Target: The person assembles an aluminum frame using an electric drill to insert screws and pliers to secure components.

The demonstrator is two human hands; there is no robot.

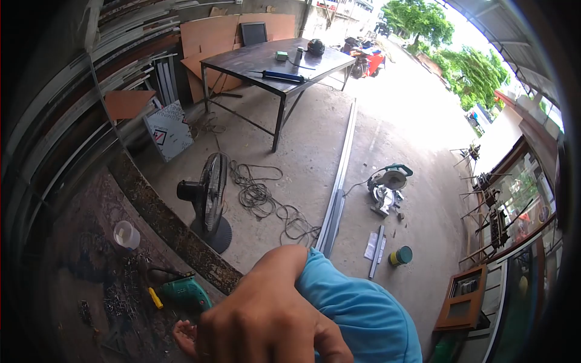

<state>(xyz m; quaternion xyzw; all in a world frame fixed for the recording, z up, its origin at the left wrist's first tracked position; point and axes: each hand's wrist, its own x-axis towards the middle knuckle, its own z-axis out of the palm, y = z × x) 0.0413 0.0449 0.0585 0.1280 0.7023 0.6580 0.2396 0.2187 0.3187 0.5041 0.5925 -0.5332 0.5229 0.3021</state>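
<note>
Very close to the camera, my right hand (260, 323) fills the bottom middle, below a light blue sleeve (363, 302). Its back and bent knuckles show; the fingers curl downward, and whatever they grip is hidden. Part of my left hand (184, 337) appears behind it at the lower left, with a few bent fingers visible and the rest covered. Just beyond the hands lies a green power drill (184, 291), beside a yellow-handled tool (155, 297). Small dark screws or metal bits (124, 296) are scattered on the worn surface, near a white plastic tub (126, 235).
A pedestal fan (212, 193) stands past the worn ledge (175, 233), beside a tangled cord (257, 196). Long metal profiles (339, 193), a miter saw (387, 187) and a green can (400, 256) are on the floor. A metal table (266, 59) holds a caulking gun (282, 76).
</note>
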